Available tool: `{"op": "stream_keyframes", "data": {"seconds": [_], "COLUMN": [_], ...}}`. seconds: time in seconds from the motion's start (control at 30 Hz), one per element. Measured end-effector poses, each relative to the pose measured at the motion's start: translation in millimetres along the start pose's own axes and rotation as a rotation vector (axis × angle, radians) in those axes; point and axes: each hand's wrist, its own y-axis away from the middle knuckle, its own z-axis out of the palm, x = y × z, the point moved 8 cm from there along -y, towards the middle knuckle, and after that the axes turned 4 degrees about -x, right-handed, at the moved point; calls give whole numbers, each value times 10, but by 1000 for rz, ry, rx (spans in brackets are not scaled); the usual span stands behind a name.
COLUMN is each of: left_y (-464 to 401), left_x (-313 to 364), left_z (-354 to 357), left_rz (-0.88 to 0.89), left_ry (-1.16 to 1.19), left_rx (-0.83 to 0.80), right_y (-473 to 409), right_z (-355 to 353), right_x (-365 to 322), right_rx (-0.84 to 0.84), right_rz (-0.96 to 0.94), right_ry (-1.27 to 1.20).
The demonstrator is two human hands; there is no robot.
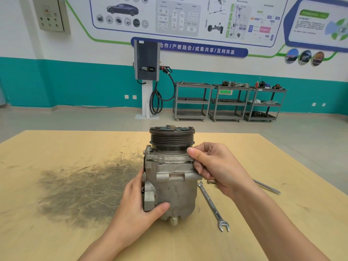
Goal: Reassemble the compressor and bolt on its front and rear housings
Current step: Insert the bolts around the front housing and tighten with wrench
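Note:
A grey cast-metal compressor [175, 187] stands upright on the wooden table [56, 147], its black grooved pulley [172, 137] on top. My left hand [137, 206] grips the lower left side, thumb across the front near a mounting lug. My right hand [216, 166] holds the upper right side, thumb on the front housing flange just under the pulley and fingers curled around the body's edge. A bolt head [174, 220] sticks out at the bottom front.
A combination wrench [212, 206] lies on the table right of the compressor. A second thin metal tool [266, 186] lies behind my right wrist. A dark grease smear [81, 189] covers the table's left middle. Tool carts and a charging post stand by the far wall.

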Motion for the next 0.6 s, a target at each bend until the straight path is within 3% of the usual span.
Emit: {"op": "stream_keyframes", "data": {"seconds": [0.23,0.43,0.6], "left_y": [3,9,7], "left_x": [5,-23,-13], "left_z": [5,11,13], "left_rz": [-8,-38,-25], "left_ry": [-17,6,25], "left_rx": [-19,-22,-24], "right_y": [-6,7,-8], "right_z": [15,25,-27], "right_x": [-28,-5,43], "right_rx": [-64,-187,-85], "right_rz": [-59,-5,-4], "right_ry": [89,-17,-19]}}
